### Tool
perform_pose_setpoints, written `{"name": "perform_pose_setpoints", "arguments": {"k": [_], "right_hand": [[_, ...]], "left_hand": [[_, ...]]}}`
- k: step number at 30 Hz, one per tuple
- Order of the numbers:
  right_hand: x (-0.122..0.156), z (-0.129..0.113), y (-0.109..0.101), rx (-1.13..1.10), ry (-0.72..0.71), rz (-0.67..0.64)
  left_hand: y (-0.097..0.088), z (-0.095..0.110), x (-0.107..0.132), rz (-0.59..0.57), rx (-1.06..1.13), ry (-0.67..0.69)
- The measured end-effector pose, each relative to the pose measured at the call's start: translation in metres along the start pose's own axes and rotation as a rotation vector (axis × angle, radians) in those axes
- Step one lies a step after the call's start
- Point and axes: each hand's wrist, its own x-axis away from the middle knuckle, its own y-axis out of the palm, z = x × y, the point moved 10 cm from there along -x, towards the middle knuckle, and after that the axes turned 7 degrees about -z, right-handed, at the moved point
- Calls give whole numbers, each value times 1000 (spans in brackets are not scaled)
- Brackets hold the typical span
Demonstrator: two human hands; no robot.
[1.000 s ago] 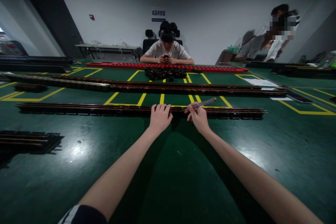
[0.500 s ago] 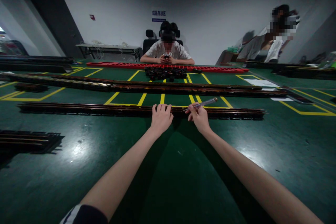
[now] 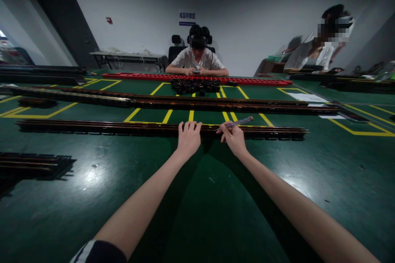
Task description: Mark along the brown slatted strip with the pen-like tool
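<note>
A long dark rail strip (image 3: 98, 127) with thin coppery lines lies crosswise on the green table in front of me. My left hand (image 3: 189, 139) is closed over its middle, fingers bent across the far edge. To the right, my right hand (image 3: 233, 136) pinches a slim pen-like tool (image 3: 242, 122) with a clear barrel and a brownish end. Its back end points up and right; the tip is down at the strip, too small to make out. Between the hands a short stretch of the strip shows, in shadow.
Further dark strips (image 3: 234, 104) lie beyond, and a dark bundle (image 3: 33, 166) is at the left. A pile of small black parts (image 3: 194, 86) sits before a red slotted rail (image 3: 135, 76). One person (image 3: 197, 55) sits opposite; another (image 3: 321, 51) leans at the right.
The long strip has slid a little to the left under my hands. My hands have barely moved, and the right one still holds the pen-like tool.
</note>
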Motion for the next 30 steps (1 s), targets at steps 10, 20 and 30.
{"name": "perform_pose_setpoints", "arguments": {"k": [10, 20, 30], "right_hand": [[-1, -2, 1, 31, -20, -16], [3, -3, -9, 6, 3, 85], [0, 0, -2, -9, -1, 14]], "left_hand": [[-6, -9, 1, 54, -19, -91], [-2, -12, 1, 31, 9, -99], [-4, -11, 1, 16, 36, -96]]}}
